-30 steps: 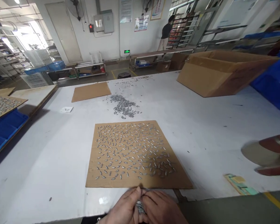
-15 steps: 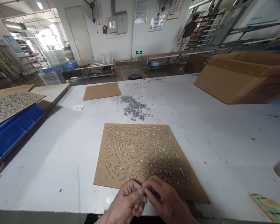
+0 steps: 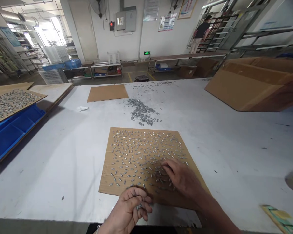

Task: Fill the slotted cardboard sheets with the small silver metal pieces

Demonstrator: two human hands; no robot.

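Note:
Many small, grey, spindle-shaped metal pieces (image 3: 136, 152) lie spaced out on a flat cardboard sheet (image 3: 107, 182) in front of me. My right hand (image 3: 182, 177) is over the right half of the sheet, thumb and fingertips together low among the pieces. Whatever is between those fingertips is too small to make out. My left hand (image 3: 133, 208) stays at the sheet's near edge, palm turned inward and fingers curled toward the thumb. A bit of grey shows among its fingers, but I cannot make out what it is. Beyond the sheet lies a loose heap of similar pieces (image 3: 143, 112).
A bare cardboard piece (image 3: 107, 93) lies at the table's (image 3: 63, 156) far side, near a crumpled white paper (image 3: 83, 108). On the left, a piece-covered sheet (image 3: 12, 102) rests over a blue tray (image 3: 17, 130). A large carton (image 3: 249, 86) stands right. A person (image 3: 200, 34) is in the background.
My hands have parted. The right one has moved forward and right from the left hand's fingertips to over the sheet; the left one remains near the front edge, its fingers a little looser.

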